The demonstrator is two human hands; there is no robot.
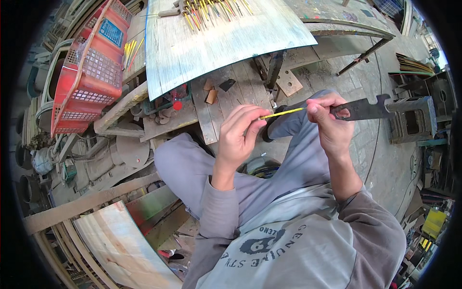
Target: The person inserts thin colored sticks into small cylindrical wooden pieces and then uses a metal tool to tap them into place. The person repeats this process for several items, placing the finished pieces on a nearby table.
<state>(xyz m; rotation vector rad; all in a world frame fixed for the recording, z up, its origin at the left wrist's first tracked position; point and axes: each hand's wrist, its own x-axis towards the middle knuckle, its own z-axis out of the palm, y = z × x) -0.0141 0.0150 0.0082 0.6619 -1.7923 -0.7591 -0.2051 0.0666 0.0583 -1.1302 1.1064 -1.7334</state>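
A thin yellow stick (285,113) stretches between my two hands, above my lap. My left hand (239,130) pinches its left end between thumb and fingertips. The thumb and fingers of my right hand (332,123) close at its other end. That same hand also grips a dark flat metal tool (365,109), whose notched, hooked end points to the right; the part inside the fist is hidden. Beyond my hands, a bunch of similar yellow and reddish sticks (204,10) lies on a pale board (216,45).
A red plastic basket (94,72) stands at the left, with several yellow sticks (129,52) beside it. Under the board, a red-capped bottle (177,105) sits near small wood pieces (211,97). A round dark container (260,166) is between my legs. A metal-framed bench (356,32) extends far right.
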